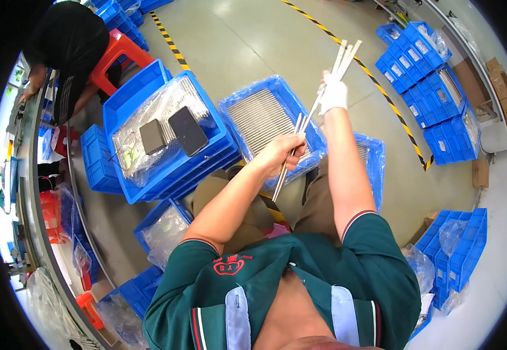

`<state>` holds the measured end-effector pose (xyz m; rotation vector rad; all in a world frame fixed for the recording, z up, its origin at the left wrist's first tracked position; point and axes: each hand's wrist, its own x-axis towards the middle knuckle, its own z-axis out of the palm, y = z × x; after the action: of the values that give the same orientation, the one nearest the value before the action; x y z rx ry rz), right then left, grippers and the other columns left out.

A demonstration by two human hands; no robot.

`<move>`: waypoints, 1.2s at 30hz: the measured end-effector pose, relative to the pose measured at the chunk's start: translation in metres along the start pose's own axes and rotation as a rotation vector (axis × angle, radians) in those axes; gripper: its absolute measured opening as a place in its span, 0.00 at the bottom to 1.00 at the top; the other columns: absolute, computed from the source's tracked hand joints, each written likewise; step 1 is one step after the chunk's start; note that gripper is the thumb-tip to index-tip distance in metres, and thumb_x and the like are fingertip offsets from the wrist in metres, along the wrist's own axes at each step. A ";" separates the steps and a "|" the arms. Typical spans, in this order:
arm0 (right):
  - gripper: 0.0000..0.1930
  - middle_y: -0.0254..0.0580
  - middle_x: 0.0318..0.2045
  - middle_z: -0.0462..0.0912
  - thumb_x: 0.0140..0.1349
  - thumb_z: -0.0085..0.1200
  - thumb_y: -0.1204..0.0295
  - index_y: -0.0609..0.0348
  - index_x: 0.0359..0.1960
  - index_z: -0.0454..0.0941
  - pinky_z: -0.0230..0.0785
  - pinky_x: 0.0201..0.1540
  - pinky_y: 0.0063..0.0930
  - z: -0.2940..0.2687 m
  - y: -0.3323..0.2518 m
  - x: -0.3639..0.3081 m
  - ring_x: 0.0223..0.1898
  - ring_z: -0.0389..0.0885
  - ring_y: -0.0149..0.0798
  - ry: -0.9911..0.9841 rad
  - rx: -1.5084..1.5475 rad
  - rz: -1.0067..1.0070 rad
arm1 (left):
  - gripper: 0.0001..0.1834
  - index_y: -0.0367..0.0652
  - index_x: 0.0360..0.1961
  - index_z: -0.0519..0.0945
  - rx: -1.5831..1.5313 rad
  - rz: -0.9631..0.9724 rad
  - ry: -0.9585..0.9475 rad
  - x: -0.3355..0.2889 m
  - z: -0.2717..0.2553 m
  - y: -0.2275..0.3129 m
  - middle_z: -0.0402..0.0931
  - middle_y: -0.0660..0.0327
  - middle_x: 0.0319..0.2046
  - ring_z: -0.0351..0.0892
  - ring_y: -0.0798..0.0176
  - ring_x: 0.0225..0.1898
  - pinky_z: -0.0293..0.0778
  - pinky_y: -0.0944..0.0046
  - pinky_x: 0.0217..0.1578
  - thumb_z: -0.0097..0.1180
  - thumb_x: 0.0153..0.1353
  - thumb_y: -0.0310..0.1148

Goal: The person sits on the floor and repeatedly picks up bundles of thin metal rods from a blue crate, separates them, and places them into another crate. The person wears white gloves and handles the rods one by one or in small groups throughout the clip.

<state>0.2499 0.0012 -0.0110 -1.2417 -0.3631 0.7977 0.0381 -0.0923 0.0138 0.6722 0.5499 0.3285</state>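
Observation:
My bare left hand (283, 151) is closed round a few thin metal rods (280, 185), which slant up to the right. In a white glove, my right hand (333, 97) is closed on a bunch of pale rods (343, 58) that fan out beyond its fingers. Some of the rods run between the two hands. Just below lies a blue crate (230, 106) lined with clear plastic, in which similar rods lie in a parallel layer. Another lined blue crate (376, 175), partly hidden by my right arm, also holds rods.
To the left, stacked blue crates (134, 189) carry plastic-wrapped rods, a dark phone (188, 131) and a small brown block (152, 137). A red stool (113, 61) and a co-worker in black (69, 41) are beyond. More crate stacks (419, 108) line the right wall.

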 end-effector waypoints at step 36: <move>0.06 0.33 0.17 0.76 0.64 0.48 0.68 0.57 0.36 0.71 0.51 0.13 0.15 0.005 -0.025 -0.124 0.11 0.63 0.21 -0.753 -0.495 0.247 | 0.17 0.39 0.35 0.75 -0.459 0.665 0.337 0.016 -0.089 0.063 0.68 0.64 0.23 0.68 0.67 0.22 0.69 0.65 0.24 0.49 0.65 0.45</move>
<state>0.1701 -0.0865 0.0343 -1.4200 -1.0811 1.4450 -0.0071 0.0061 -0.0081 0.3325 0.5314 1.1710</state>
